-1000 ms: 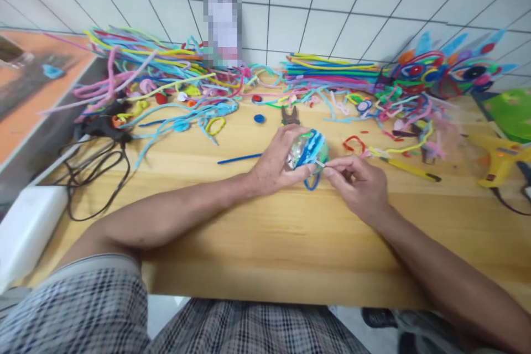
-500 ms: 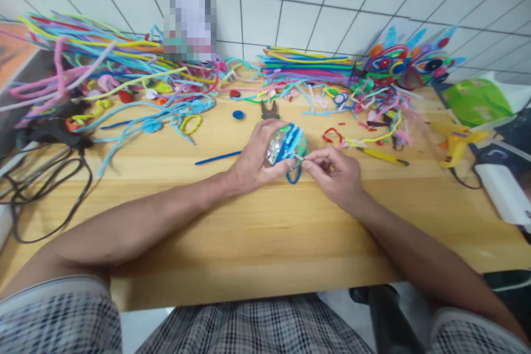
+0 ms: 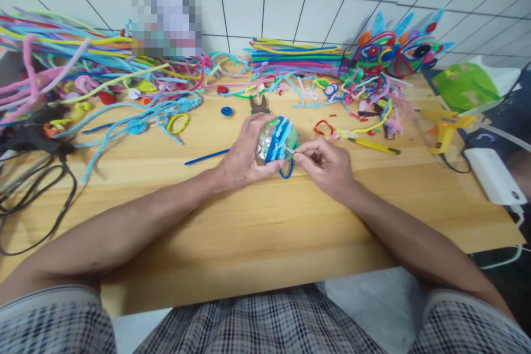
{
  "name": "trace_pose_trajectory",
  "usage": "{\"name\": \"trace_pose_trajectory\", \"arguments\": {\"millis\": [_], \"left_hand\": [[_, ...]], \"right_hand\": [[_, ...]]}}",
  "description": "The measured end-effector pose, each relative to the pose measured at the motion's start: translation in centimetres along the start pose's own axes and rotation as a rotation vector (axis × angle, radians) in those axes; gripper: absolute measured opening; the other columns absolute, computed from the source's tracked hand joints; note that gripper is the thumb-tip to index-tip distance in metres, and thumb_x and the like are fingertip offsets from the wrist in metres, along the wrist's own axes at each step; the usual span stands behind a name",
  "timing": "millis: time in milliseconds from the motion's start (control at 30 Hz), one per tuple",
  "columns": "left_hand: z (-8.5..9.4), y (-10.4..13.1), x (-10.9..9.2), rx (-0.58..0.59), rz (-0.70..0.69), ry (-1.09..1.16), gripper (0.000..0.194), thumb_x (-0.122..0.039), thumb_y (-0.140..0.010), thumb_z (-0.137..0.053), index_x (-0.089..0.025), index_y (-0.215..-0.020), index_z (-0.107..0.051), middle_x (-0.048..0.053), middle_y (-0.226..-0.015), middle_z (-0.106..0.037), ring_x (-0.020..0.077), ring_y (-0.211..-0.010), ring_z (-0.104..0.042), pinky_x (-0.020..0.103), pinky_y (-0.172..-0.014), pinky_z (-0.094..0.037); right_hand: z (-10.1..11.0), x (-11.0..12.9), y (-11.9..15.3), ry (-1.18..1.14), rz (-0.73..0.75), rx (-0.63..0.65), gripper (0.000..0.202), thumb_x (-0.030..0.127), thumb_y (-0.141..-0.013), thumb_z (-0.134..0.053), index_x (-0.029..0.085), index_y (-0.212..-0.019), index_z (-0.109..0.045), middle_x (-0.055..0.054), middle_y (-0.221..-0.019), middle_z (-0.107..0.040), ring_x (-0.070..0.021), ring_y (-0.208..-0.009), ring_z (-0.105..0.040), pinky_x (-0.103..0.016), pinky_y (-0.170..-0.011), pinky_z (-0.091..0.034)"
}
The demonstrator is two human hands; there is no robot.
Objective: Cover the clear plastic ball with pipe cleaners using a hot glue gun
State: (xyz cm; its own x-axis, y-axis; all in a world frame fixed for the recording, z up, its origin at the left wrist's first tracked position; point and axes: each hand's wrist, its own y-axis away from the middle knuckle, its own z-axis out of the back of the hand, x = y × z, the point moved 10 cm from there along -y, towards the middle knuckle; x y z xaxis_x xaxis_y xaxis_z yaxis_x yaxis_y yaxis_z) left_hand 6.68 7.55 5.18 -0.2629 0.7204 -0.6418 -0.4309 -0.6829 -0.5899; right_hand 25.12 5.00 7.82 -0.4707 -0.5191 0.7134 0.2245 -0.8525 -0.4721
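My left hand [image 3: 240,155] wraps around the left side of a shiny, round ball [image 3: 279,138], greenish and silvery, with dark and light blue fuzzy bands across it. A thin pale stick [image 3: 289,150] sits pinched between the thumb and finger of my right hand [image 3: 326,166], its tip against the ball's right side. Its exact kind is too small to make out. Below the ball a blue pipe cleaner loop [image 3: 286,172] pokes out. Just behind my left hand lie dark-handled pliers [image 3: 259,104], partly covered.
Pipe cleaners pile up at the back left [image 3: 103,44], with a bundle [image 3: 296,58] at back centre. Decorated masks [image 3: 394,52] stand back right. A yellow glue gun [image 3: 446,127], a yellow cutter [image 3: 375,146] and a white box [image 3: 493,177] lie right. Black cables [image 3: 37,193] coil left.
The whole view has shifted, so the table things appear slightly further left. Both hands keep their hold, the stick's tip staying at the ball's right side.
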Motion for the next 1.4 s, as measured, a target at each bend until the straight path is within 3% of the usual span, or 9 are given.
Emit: {"name": "trace_pose_trajectory", "arguments": {"millis": [233, 667, 1400], "left_hand": [[0.0, 0.1, 0.0, -0.004, -0.015, -0.039, 0.094, -0.066, -0.094, -0.086, -0.029, -0.168, -0.041, 0.020, -0.162, -0.056, 0.0418, -0.157, -0.055, 0.066, -0.134, -0.050], [0.2, 0.2, 0.7, 0.018, 0.017, -0.042, 0.081, -0.073, -0.103, -0.073, -0.035, -0.168, -0.042, 0.017, -0.166, -0.055, 0.0406, -0.161, -0.052, 0.066, -0.137, -0.045], [0.0, 0.2, 1.0, 0.027, 0.010, -0.013, 0.087, -0.077, -0.101, -0.073, -0.034, -0.169, -0.039, 0.017, -0.167, -0.053, 0.0421, -0.160, -0.051, 0.066, -0.138, -0.043]], "right_hand": [[-0.1, 0.2, 0.0, -0.033, 0.035, -0.012, 0.006, 0.026, -0.099, -0.077, 0.024, -0.093, -0.076, 0.006, -0.066, -0.072, -0.0086, -0.050, -0.053, -0.023, -0.049, -0.038], [-0.5, 0.0, -0.2, -0.039, -0.005, 0.025, 0.012, 0.031, -0.102, -0.075, 0.023, -0.093, -0.076, 0.003, -0.071, -0.075, -0.0092, -0.053, -0.053, -0.025, -0.053, -0.042], [-0.7, -0.2, -0.1, -0.023, -0.003, 0.025, 0.015, 0.033, -0.104, -0.072, 0.023, -0.094, -0.076, 0.003, -0.071, -0.074, -0.0094, -0.055, -0.055, -0.025, -0.054, -0.041]]}}
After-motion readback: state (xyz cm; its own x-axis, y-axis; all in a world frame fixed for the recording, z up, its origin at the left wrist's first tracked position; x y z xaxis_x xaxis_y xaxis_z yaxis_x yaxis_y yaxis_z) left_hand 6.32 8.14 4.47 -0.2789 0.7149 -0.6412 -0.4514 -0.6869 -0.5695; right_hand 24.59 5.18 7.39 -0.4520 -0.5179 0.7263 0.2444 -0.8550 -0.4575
